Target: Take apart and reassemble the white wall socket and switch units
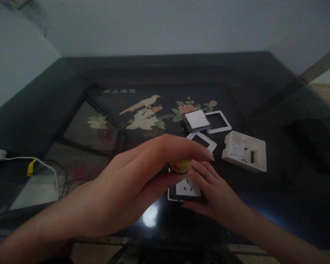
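My left hand is closed around the round yellow handle of what looks like a screwdriver, seen end-on from above. It stands over the far part of a white wall socket in a dark frame; the shaft and tip are hidden beneath the handle. With the thumb at its near edge and the fingers along its right side, my right hand grips the socket on the table. A ring sits on one of those fingers. My left hand covers part of the socket.
Beyond my hands lie a switch panel, a white frame and another white frame. A white open mounting box is to the right. A white cable with a yellow tag runs along the left of the glossy black table.
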`<action>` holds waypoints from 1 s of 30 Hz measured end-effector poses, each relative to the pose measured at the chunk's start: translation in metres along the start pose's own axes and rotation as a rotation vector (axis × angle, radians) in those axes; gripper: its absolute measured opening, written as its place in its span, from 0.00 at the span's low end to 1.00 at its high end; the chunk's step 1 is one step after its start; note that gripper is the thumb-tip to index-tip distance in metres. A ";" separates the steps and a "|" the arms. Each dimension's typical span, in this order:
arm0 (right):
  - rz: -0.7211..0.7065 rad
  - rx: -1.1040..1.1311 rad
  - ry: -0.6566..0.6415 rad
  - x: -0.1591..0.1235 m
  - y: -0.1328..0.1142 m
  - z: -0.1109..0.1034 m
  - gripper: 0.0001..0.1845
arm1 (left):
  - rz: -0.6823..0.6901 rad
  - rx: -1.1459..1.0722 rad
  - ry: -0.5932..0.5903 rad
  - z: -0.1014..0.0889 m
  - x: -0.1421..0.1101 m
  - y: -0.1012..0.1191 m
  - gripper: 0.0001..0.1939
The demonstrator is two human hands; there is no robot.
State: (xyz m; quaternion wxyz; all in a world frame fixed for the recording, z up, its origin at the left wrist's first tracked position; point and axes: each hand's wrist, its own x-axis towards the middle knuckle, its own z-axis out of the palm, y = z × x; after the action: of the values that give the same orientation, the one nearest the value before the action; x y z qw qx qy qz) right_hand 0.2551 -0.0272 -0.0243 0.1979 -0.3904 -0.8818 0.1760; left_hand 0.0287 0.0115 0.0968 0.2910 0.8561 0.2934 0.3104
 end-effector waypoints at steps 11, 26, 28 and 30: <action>-0.013 -0.020 -0.024 0.002 0.000 -0.002 0.40 | -0.006 -0.019 0.168 0.004 -0.003 -0.011 0.18; -0.038 -0.042 -0.003 0.002 0.000 -0.001 0.42 | -0.027 -0.020 0.085 -0.002 -0.001 -0.006 0.19; -0.036 -0.042 -0.002 0.001 0.001 0.000 0.43 | -0.092 -0.036 0.002 -0.007 -0.001 -0.001 0.18; -0.033 -0.039 -0.003 0.000 0.001 0.000 0.42 | -0.068 -0.013 -0.025 -0.009 0.000 -0.001 0.16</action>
State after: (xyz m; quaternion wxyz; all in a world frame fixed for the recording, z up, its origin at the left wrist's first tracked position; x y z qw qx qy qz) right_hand 0.2554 -0.0264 -0.0243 0.1915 -0.3794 -0.8916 0.1561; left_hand 0.0225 0.0147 0.1020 0.3105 0.8476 0.3166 0.2914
